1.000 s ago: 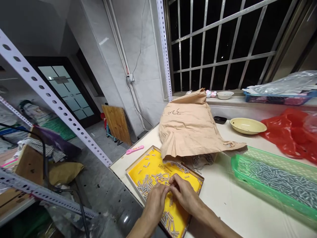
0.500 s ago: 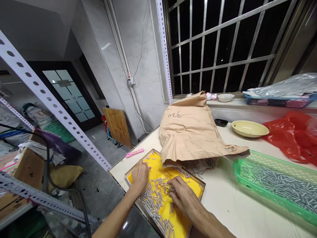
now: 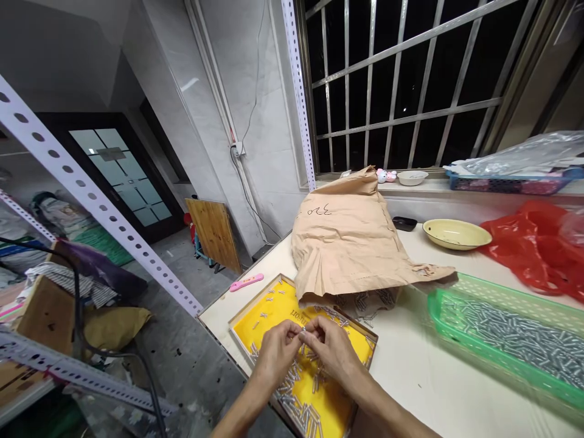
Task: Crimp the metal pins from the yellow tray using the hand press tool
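A shallow yellow tray (image 3: 269, 314) with a wooden rim lies at the near left corner of the white table (image 3: 424, 365), strewn with several small silver metal pins (image 3: 292, 395). My left hand (image 3: 277, 351) and my right hand (image 3: 331, 348) meet just above the tray's middle. Their fingertips are pinched together on a small silver pin (image 3: 302, 329) held between them. Both hands hover over the heap of pins.
A crumpled brown paper sack (image 3: 351, 243) lies behind the tray, with pins spilling from its mouth. A green basket (image 3: 502, 328) full of pins stands at right. Also on the table are a cream bowl (image 3: 456, 233), a red plastic bag (image 3: 538, 246) and a pink knife (image 3: 247, 282). A metal shelf frame (image 3: 100, 210) rises at left.
My left hand has come back from the tray's far left corner to meet my right hand. Both have lifted off the pins and now pinch one between them.
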`<state>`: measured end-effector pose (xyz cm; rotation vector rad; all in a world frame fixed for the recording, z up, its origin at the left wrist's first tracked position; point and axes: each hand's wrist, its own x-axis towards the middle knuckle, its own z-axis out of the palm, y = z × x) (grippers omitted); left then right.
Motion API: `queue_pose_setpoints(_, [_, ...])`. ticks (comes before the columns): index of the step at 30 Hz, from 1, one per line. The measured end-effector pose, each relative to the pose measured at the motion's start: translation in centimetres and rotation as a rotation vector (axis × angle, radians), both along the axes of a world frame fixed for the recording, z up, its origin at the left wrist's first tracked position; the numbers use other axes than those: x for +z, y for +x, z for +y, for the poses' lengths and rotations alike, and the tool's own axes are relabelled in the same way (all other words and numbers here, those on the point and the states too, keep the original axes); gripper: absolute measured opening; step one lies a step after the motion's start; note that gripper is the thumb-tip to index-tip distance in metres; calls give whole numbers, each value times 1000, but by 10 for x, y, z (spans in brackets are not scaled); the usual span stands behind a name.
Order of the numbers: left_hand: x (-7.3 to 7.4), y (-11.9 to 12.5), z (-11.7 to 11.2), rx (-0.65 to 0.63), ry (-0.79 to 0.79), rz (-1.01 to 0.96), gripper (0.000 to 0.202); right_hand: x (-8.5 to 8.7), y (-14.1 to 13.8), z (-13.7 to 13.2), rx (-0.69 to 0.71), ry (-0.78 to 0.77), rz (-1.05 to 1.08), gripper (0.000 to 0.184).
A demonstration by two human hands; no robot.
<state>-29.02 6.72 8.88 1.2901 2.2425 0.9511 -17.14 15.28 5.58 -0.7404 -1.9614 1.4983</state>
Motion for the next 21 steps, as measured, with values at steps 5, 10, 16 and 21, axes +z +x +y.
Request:
queue_pose_setpoints(5, [12, 18, -8, -3, -37, -104, 21, 6, 5, -1, 34, 16, -108, 33])
queue_pose_setpoints(10, [10, 19, -13, -9, -125, -357, 25, 4, 7, -5, 18, 204, -86, 35])
queue_pose_setpoints(16, [0, -19, -4, -81, -189, -211, 33, 0, 13, -1, 75, 302, -93, 27])
queue_pose_setpoints(21, [-1, -68, 38, 72, -163, 631, 27, -1, 19, 0, 37, 337, -186, 35])
